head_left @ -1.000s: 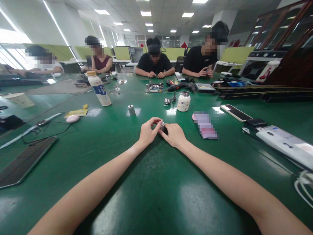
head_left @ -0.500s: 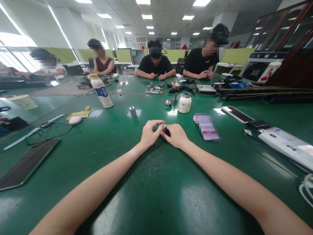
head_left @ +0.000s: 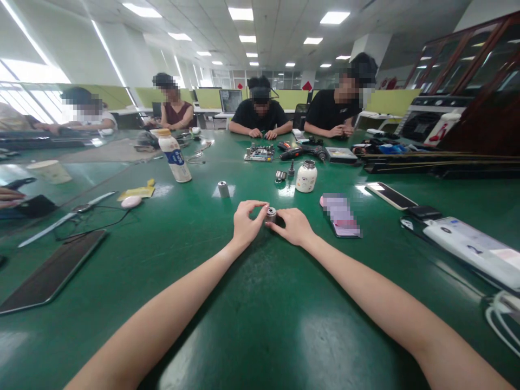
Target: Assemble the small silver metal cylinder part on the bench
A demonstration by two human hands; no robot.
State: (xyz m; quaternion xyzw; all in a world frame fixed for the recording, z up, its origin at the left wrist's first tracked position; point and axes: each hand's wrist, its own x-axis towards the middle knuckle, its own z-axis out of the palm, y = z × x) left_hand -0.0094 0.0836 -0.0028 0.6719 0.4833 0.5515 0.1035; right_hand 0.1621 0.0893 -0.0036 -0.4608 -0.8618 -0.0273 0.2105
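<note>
A small silver metal cylinder (head_left: pixel 271 212) stands upright on the green table between my hands, its round top with a dark centre facing up. My right hand (head_left: pixel 294 225) is curled around its right and near side, the thumb in front and the fingers behind. At its upper left edge, the thumb and forefinger of my left hand (head_left: pixel 247 221) come together in a pinch. Whatever lies between those fingertips is too small to make out. A similar metal cylinder (head_left: pixel 223 189) stands apart, farther off to the left.
Beyond my hands are a white jar (head_left: pixel 306 177), a labelled bottle (head_left: pixel 174 157), a circuit board (head_left: pixel 260 153) and a power drill (head_left: pixel 303 151). Phones (head_left: pixel 340 215) lie to the right; a dark tablet (head_left: pixel 52 273) and a mouse (head_left: pixel 131 202) lie left. Several people sit across the table.
The view has tilted up slightly. My left fingertips have shifted a little off the cylinder's top toward its left edge, and more of the top shows. My right hand stays around it.
</note>
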